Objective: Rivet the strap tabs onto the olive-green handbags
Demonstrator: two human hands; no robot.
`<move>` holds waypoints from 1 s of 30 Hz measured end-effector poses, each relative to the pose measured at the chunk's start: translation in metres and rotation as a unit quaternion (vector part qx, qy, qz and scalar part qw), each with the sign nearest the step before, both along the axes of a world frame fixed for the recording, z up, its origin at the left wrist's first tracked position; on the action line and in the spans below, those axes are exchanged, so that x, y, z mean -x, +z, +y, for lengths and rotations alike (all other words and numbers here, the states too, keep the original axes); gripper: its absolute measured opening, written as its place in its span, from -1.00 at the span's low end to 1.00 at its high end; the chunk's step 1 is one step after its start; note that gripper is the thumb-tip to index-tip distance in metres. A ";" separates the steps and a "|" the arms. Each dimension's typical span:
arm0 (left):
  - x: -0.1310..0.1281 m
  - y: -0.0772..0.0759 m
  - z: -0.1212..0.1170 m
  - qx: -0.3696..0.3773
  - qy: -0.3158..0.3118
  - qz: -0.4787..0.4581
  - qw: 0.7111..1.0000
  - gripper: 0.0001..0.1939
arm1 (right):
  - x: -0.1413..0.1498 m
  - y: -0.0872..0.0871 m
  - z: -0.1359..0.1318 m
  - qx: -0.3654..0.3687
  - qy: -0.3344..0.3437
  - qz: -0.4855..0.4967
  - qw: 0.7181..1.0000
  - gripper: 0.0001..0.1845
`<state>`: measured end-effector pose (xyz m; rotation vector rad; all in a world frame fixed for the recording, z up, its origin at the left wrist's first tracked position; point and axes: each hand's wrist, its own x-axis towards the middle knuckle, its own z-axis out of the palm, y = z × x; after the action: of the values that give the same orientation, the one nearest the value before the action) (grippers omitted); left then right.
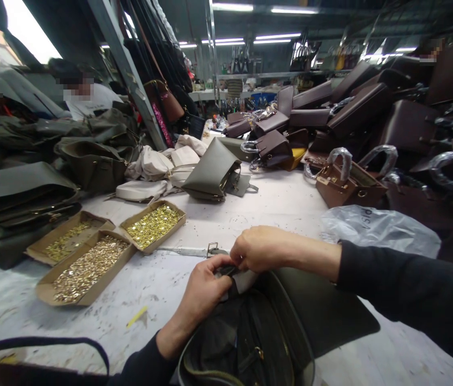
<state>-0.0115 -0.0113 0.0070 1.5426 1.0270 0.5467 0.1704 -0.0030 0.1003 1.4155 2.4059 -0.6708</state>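
A dark olive handbag [250, 332] lies in front of me with its zipped mouth open toward me and its flap [326, 308] spread to the right. My left hand [206, 284] pinches the bag's far edge between thumb and fingers. Right beside it, my right hand [260, 249] has its fingers closed at the same spot, touching the left fingertips. Whatever small piece may be between the right fingers is hidden. Just beyond the hands is a metal buckle [212, 249] on a strap that runs left across the table.
Cardboard trays of small gold metal fittings [89, 268] sit at the left. A grey-green bag [214, 169] and pale bags [149, 166] lie farther back. Brown handbags [347, 177] pile up at the right, behind a clear plastic bag [383, 230]. A person [89, 96] is at the far left.
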 end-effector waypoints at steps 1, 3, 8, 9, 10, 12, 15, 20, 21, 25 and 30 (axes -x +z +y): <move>0.001 0.000 -0.001 -0.009 -0.002 0.000 1.000 -0.60 | -0.001 0.002 -0.005 -0.015 0.002 0.000 1.000 -0.74; 0.002 0.001 -0.003 -0.034 0.006 0.010 0.999 -0.60 | -0.005 0.004 -0.012 -0.041 0.005 0.011 0.999 -0.76; 0.008 0.011 -0.006 -0.097 0.066 0.048 0.992 -0.62 | -0.032 -0.001 -0.003 -0.117 -0.094 0.181 0.972 -0.80; 0.009 0.014 -0.008 -0.111 0.074 0.049 0.990 -0.63 | -0.038 -0.005 0.002 -0.143 -0.135 0.213 0.957 -0.76; 0.012 0.016 -0.010 -0.132 0.082 0.051 0.987 -0.63 | -0.042 -0.010 0.007 -0.166 -0.171 0.228 0.944 -0.72; 0.018 0.018 -0.017 -0.192 0.090 0.057 0.976 -0.62 | -0.044 -0.022 0.016 -0.182 -0.205 0.218 0.937 -0.64; 0.032 0.017 -0.029 -0.322 0.084 0.070 0.940 -0.62 | -0.029 -0.048 0.022 -0.145 -0.171 0.181 0.958 -0.64; 0.057 0.010 -0.039 -0.537 0.118 0.062 0.833 -0.61 | 0.024 -0.088 0.028 -0.106 -0.097 0.165 0.976 -0.69; 0.061 0.008 -0.039 -0.546 0.128 0.067 0.825 -0.61 | 0.033 -0.090 0.031 -0.108 -0.088 0.169 0.976 -0.70; 0.076 -0.001 -0.035 -0.516 0.181 0.064 0.835 -0.61 | 0.054 -0.075 0.038 -0.137 -0.068 0.227 0.962 -0.79; 0.087 -0.017 -0.028 -0.553 0.233 0.072 0.797 -0.62 | 0.064 -0.046 0.003 -0.093 -0.058 0.438 0.892 -0.75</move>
<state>-0.0985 -0.0397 -0.0105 2.3575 1.2964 1.6058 0.1066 0.0001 0.0541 1.5578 3.1259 -1.3833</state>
